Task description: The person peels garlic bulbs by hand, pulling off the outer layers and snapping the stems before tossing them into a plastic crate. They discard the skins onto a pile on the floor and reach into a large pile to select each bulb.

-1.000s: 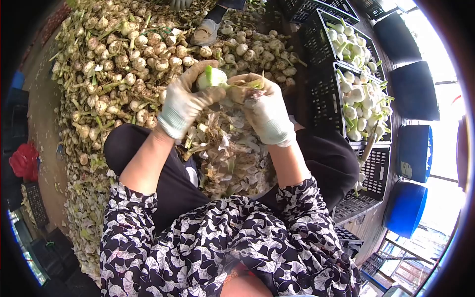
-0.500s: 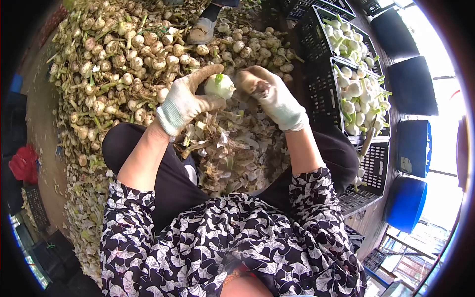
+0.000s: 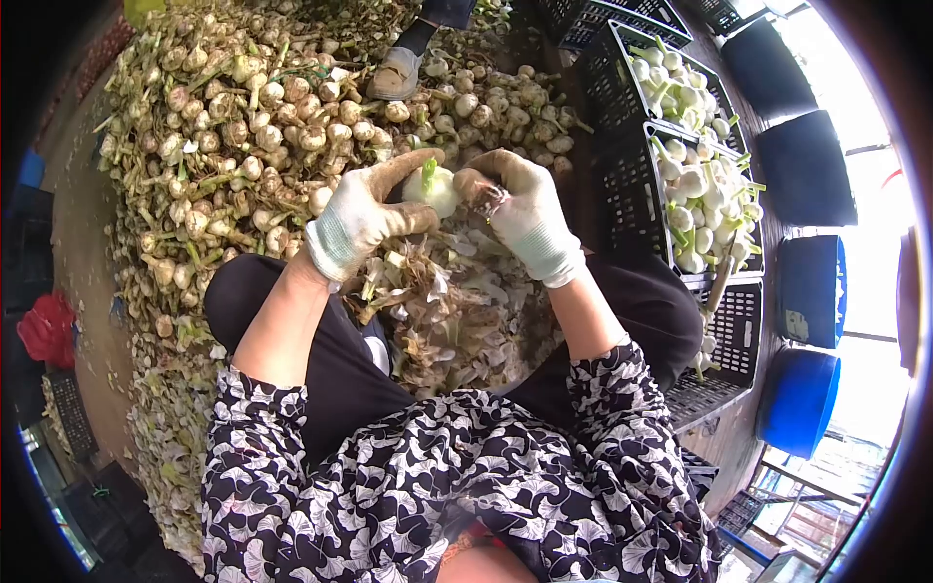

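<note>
My left hand (image 3: 374,199), in a soiled white work glove with a green cuff, is closed round a peeled garlic bulb (image 3: 431,188) with a short green stem stub on top. My right hand (image 3: 522,199), gloved the same way, has its fingers curled in, their tips against the bulb's right side. Something dark and stringy (image 3: 492,200) shows at those fingers; I cannot make out what it is. Under both hands lies a pile of torn garlic skins (image 3: 447,311) between my bent legs.
A heap of unpeeled garlic (image 3: 228,136) covers the floor ahead and left. Another person's shoe (image 3: 397,74) stands in it. To my right are black crates (image 3: 632,194) holding white garlic, with blue containers (image 3: 812,291) beyond. A red bag (image 3: 47,325) lies far left.
My right hand has come left and slightly down, from just beside the bulb to touching it. My left hand and the bulb have dropped slightly, and the stem now points more upward.
</note>
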`<state>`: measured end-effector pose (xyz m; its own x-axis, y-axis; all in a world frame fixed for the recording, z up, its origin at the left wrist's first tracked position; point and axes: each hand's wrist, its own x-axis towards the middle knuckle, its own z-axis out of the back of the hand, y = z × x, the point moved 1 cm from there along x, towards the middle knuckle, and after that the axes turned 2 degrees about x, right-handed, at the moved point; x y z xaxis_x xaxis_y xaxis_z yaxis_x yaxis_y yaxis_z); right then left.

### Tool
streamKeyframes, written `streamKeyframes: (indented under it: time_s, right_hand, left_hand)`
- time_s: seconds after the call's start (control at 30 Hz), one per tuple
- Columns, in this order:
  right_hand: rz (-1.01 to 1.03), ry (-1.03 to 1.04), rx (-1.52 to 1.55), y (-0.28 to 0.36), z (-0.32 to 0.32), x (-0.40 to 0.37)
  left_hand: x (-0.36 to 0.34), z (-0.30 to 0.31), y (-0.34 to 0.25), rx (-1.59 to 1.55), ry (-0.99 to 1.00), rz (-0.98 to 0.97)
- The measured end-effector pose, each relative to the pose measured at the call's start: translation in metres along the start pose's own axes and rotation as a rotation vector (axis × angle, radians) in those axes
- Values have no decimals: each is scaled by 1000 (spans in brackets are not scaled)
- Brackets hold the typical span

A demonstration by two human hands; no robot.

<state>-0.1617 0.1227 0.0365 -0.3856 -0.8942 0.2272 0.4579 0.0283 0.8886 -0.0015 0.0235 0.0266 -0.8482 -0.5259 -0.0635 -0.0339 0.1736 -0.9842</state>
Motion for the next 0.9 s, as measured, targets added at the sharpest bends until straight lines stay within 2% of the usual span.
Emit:
streamKeyframes:
  time_s: [0.07,0.1,0.17,0.27,0.3,0.33,0.4,0.47,0.5,0.53,0.6,0.63,0.7,0.73,0.8,0.83,0.87,0.9]
  right_hand:
    - [-13,-1,49,0,-3,-1]
    - [57,-18,18,3,-7,-3]
    - [259,-59,-37,6,-18,-6]
    - [249,-113,-125,9,-9,2]
    - [110,-174,-45,-5,-5,6]
    - [66,-107,-123,-20,1,9]
    - [-207,0,303,-11,-1,5]
    - [-45,24,320,-2,-7,-2]
    - [134,-17,88,13,-7,-4]
    - [195,-32,-60,16,-11,-4]
    - [371,-97,-193,5,-17,-4]
    - [372,-98,-191,2,-17,-3]
    - [292,-165,-228,1,-14,2]
    - [-93,-123,191,-15,-13,6]
    - [-330,-83,482,-14,-4,7]
    - [-358,-63,616,-10,-7,5]
    - [-364,-59,616,-10,-9,2]
    - [-335,-86,658,-9,-11,0]
  left_hand:
    - [1,-3,6,-57,-48,-30]
    - [2,-5,11,-106,-68,-123]
    - [3,-4,10,-94,-95,-123]
    - [4,-2,10,-55,-117,-127]
    - [4,-2,12,-32,-115,-136]
    - [6,-2,12,-10,-115,-149]
    - [8,-1,14,-2,-118,-129]
    - [10,2,17,220,-161,-59]
    - [12,-3,14,261,-224,-72]
    - [12,-3,15,262,-223,-71]
    - [13,-3,18,448,-269,-210]
    - [12,-2,18,493,-260,-209]
    - [9,0,10,414,-182,-200]
    - [6,0,7,333,-101,-188]
    - [9,-2,11,296,-115,-249]
    - [11,-1,14,198,-148,-218]
    - [11,0,17,99,-180,-181]
    - [11,1,15,199,-189,-204]
